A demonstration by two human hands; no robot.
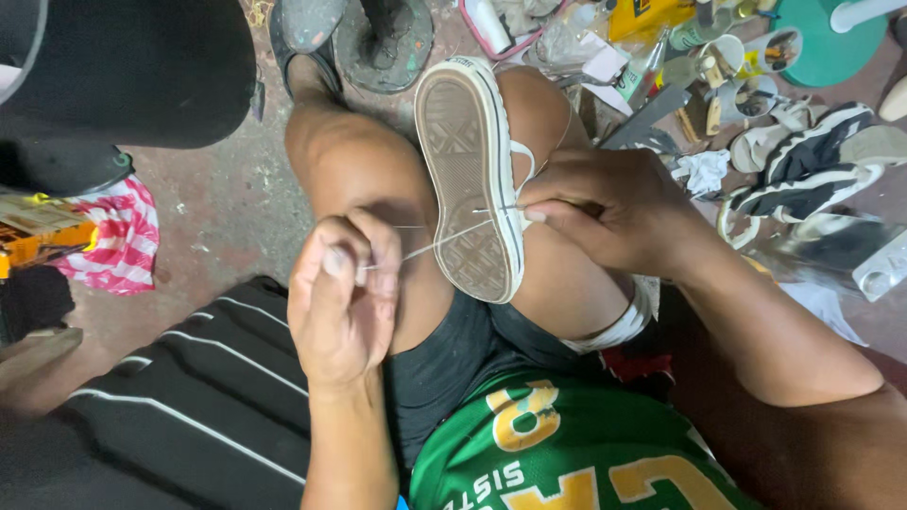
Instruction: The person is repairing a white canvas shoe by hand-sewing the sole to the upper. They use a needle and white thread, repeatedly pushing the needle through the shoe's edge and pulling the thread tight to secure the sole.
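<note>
**Sole stitch under tension: hold the line and steady the shoe**

Nearest the lens, your green jersey (567,453) and black shorts (453,359) sit below both forearms. Just above them your left hand (342,293) is closed tight around a pale thread (444,241), fingers curled in, with the thread leaving the top of the fist. The thread runs taut from that fist up and across to the edge of the white sneaker (472,179), which is wedged sole-up between your knees.

Your right hand (605,212) pinches a thin needle or awl (496,209) where the thread meets the sole's rim; the fingertips are closed on it, and the palm rests against the shoe's side. Whether the point has fully passed through the rubber cannot be told.

Recommendations, as judgement:
- Pull from the left fist in line with the thread, not sideways, so the stitch beds into the rim without cutting it.
- Keep the knees clamped; the shoe has no other support.
- Keep the right fingertips behind the tool's point.

Beyond the right hand, loose sandals (812,161) and tins (746,57) crowd the floor.
</note>
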